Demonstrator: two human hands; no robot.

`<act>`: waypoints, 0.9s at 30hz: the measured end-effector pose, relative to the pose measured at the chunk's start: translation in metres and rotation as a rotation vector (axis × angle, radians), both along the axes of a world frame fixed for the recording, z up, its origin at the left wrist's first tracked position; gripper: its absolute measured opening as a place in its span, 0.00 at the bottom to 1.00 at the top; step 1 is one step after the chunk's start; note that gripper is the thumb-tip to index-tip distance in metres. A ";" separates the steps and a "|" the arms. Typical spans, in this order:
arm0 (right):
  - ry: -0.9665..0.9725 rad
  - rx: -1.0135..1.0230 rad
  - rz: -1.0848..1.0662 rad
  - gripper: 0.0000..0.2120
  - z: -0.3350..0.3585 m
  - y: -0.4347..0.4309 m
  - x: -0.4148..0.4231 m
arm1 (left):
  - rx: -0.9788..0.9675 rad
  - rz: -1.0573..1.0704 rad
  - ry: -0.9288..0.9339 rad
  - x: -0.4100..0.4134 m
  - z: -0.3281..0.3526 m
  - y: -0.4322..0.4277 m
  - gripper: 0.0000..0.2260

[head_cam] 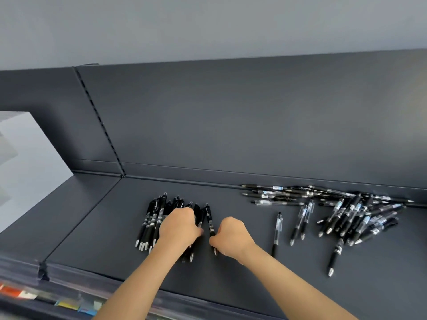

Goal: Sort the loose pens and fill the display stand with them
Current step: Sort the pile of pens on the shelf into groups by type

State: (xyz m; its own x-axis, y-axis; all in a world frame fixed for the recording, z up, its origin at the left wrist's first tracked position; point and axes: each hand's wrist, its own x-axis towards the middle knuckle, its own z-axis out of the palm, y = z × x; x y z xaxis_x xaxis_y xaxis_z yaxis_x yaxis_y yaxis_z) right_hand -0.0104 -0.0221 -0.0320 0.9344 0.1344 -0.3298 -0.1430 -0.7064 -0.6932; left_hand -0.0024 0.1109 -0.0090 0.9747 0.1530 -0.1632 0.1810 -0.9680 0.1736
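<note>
Black pens lie in a neat side-by-side row [157, 222], a loose jumbled heap [351, 213] well apart.

Soft, even daylight fills the view, with no hard shadows or glare. The centre is sharp; the lower left shelf edge [34, 294] smears into blur, and wide-angle distortion bends straight lines.

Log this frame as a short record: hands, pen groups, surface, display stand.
left hand: fingers curled over aligned pens
right hand: pinches black pen at the aligned pens' right edge
loose pile: unsorted pens, far right, by the back panel
stray pen: lies alone between aligned pens and loose pile
surface: dark grey shelf
display stand: not identifiable in view
</note>
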 end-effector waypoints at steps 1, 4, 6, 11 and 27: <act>-0.005 -0.014 0.006 0.16 0.000 0.003 0.001 | -0.004 0.003 -0.006 0.000 0.000 0.003 0.16; -0.017 -0.043 0.039 0.13 -0.002 0.012 0.003 | -0.006 0.002 -0.016 0.001 0.000 0.011 0.18; -0.025 -0.052 0.070 0.11 -0.003 0.019 0.004 | -0.015 -0.001 -0.020 0.001 0.001 0.014 0.18; -0.063 -0.065 0.103 0.03 -0.002 0.024 0.001 | -0.025 -0.007 -0.028 0.001 0.000 0.018 0.17; -0.226 -0.446 -0.143 0.14 0.011 -0.101 -0.036 | 0.019 -0.227 -0.113 -0.010 0.004 -0.065 0.12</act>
